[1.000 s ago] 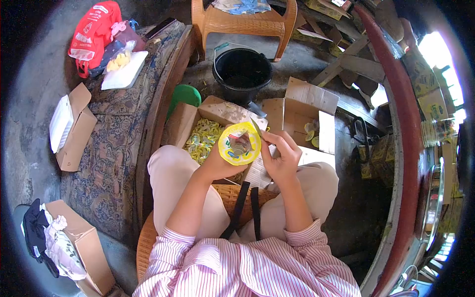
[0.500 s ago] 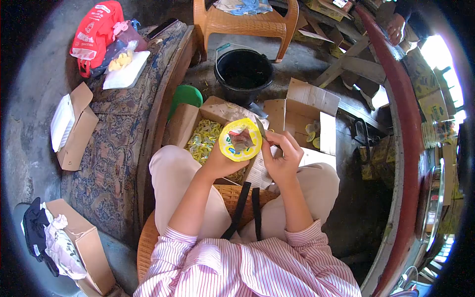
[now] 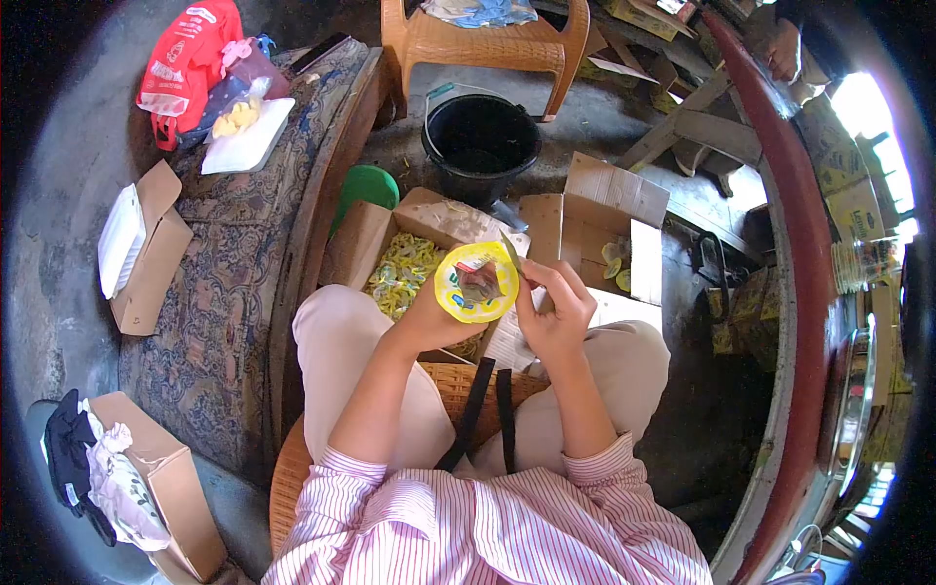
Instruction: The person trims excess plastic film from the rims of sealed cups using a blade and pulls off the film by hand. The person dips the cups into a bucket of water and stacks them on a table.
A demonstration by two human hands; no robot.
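Observation:
My left hand (image 3: 425, 318) is wrapped round a cup (image 3: 454, 285) whose yellow printed top faces up. The middle of that top shows a see-through or silvery patch with reddish tones. In my right hand (image 3: 560, 310), thumb and fingers pinch a small knife (image 3: 512, 252). Its dark blade points up and lies against the right edge of the yellow rim. Just beyond my left hand stands an open cardboard box (image 3: 366, 239) heaped with yellow plastic scraps (image 3: 402, 268). The cup's sides are mostly hidden by my left hand.
A second open carton (image 3: 616, 190) with a few clear and yellow cup-like pieces stands right. Beyond are a black bucket (image 3: 481, 136) and an orange chair (image 3: 487, 51). A patterned bench (image 3: 234, 244) runs left, a red-edged table (image 3: 804, 322) right. Another person's hand (image 3: 785, 51) shows top right.
The cup has turned slightly and shifted a little down and to the right. The knife stays at its right rim. Another person's hand and foot at the upper right have moved slightly.

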